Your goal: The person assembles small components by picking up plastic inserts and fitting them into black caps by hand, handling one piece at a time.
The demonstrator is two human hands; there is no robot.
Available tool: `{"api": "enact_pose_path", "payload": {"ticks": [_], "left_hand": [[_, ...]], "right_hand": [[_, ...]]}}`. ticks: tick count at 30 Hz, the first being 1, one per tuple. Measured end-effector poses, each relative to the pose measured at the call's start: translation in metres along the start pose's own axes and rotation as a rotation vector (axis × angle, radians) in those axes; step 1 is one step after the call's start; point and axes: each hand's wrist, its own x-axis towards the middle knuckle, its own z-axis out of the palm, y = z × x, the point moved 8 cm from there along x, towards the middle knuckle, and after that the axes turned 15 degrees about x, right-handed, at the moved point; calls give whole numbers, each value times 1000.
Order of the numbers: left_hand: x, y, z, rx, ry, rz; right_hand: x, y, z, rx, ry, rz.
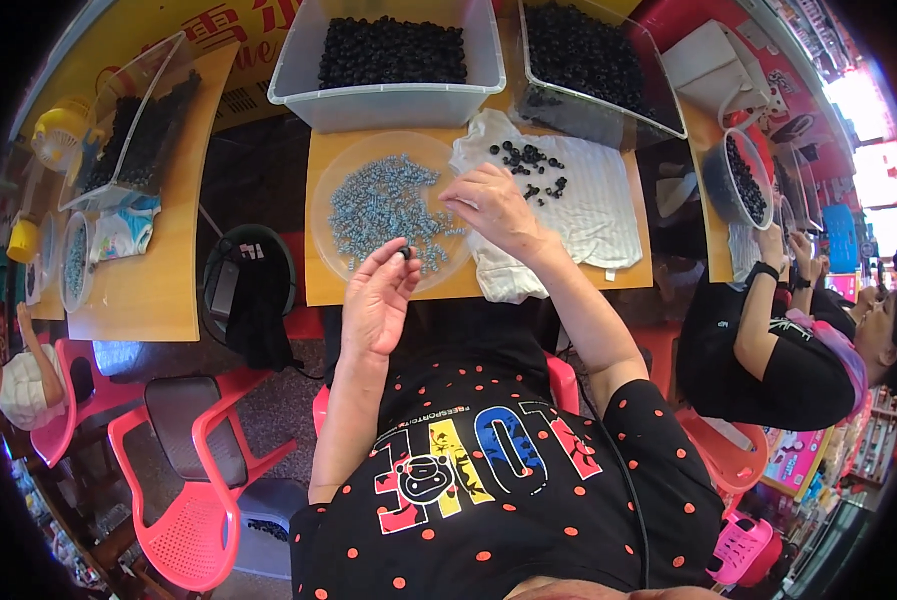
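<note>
My left hand (376,300) is raised at the near edge of a round clear tray, its fingertips closed on a small round black part (403,252). Over the tray's right side, my right hand (500,208) is pinched; whatever lies between its fingertips is too small to make out. Many small blue-grey pieces (383,205) are spread across the round tray (325,175). To its right a white cloth (593,215) covers the table, with several loose black parts (530,160) scattered on its far half.
Two clear bins, one on the left (388,105) and one on the right (588,118), hold heaps of black parts behind the tray. A dark round bin (243,240) stands left of the table (318,290). Co-workers sit at side tables; a pink chair (188,520) is lower left.
</note>
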Motion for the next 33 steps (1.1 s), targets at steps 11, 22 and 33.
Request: {"api": "enact_pose_path", "payload": {"ticks": [11, 22, 33], "left_hand": [[-19, 14, -31, -40, 89, 63], [-17, 7, -31, -19, 70, 20], [-17, 6, -29, -11, 65, 9]], "right_hand": [[-3, 5, 42, -58, -249, 46], [-4, 4, 31, -200, -280, 104], [-5, 2, 56, -85, -297, 42]]}}
